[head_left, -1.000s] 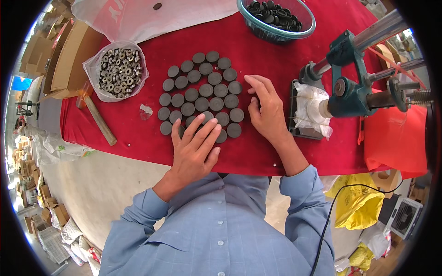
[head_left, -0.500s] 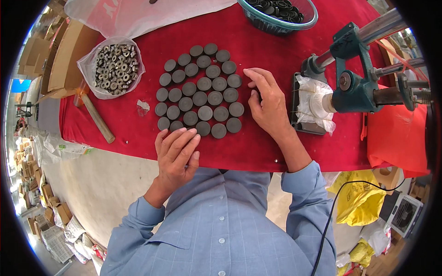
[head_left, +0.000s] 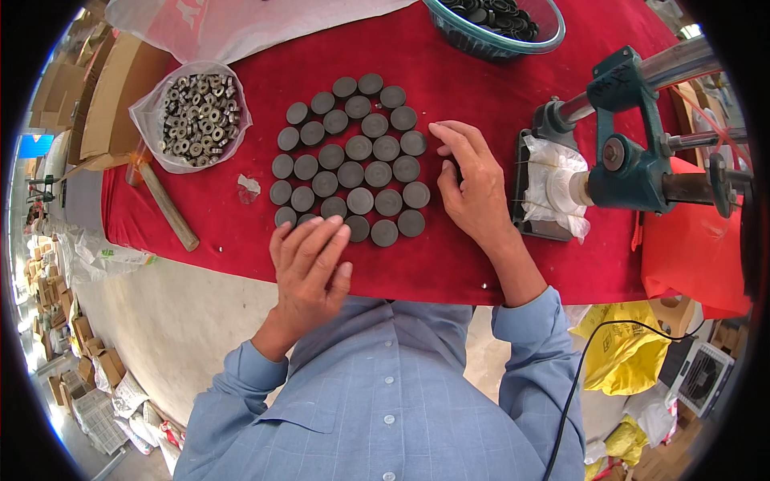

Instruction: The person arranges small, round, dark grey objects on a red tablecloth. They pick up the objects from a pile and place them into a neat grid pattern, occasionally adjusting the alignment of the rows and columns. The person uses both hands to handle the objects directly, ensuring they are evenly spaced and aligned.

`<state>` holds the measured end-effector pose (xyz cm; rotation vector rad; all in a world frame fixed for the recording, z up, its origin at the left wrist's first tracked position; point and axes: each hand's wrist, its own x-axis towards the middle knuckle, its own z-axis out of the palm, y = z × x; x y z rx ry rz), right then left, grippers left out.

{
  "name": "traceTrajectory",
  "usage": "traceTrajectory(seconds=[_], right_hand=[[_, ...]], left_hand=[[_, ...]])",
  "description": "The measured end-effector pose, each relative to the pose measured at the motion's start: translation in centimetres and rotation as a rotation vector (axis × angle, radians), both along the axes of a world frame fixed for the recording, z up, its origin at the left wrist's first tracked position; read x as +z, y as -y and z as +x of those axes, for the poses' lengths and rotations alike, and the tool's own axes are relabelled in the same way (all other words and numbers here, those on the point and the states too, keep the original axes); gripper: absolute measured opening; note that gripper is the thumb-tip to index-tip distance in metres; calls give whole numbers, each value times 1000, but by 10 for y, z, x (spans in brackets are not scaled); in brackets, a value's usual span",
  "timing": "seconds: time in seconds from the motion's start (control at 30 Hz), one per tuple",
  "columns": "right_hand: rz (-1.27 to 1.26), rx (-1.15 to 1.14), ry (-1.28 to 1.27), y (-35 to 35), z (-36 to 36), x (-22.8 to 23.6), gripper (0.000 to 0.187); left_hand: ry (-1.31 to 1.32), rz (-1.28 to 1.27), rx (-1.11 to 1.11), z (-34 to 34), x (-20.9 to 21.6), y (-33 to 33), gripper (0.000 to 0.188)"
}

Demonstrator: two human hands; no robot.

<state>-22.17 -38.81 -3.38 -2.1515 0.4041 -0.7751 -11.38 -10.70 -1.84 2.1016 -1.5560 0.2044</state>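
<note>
Just ahead of both hands, on the red cloth (head_left: 449, 264), sits a packed cluster of dark grey discs (head_left: 353, 160), laid flat in touching rows. Left hand (head_left: 309, 264) lies palm down at the near edge of the cluster, fingers spread and flat, fingertips (head_left: 321, 228) over the nearest row; holding nothing. Right hand (head_left: 473, 184) rests at the right flank of the cluster, fingers curled loosely, index tip just beside the outermost discs. Whether it pinches anything under the palm, cannot tell.

Handling guess: the discs look like small stiff pucks, pressed or metal, dull matte finish. Probably light each, not slippery, possibly brittle at the edges if pressed powder. Flat on cloth, so no lip to get under. Best taken by the rim between thumb and forefinger, or slid sideways off the row first. Pushing from the flank moves the whole row, since they touch.

Further out from the left hand: clear bag of metal rings (head_left: 192, 116), wooden stick (head_left: 168, 207). Right of the right hand, close by: green hand press (head_left: 626, 160) with white wrapped base. Beyond the cluster: teal bowl (head_left: 553, 24) of dark parts.
</note>
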Motion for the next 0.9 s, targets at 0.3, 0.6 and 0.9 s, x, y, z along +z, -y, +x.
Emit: traceTrajectory(seconds=[0.3,0.6,0.9], right_hand=[[-11,2,-18,0,1,-1,54],[0,1,-9,0,1,0,54],[-27,9,5,1,-1,-4,52]], left_hand=[[10,114,53,10,2,8,49],[81,126,81,8,2,14,49],[62,-36,46,1,-10,-24,55]])
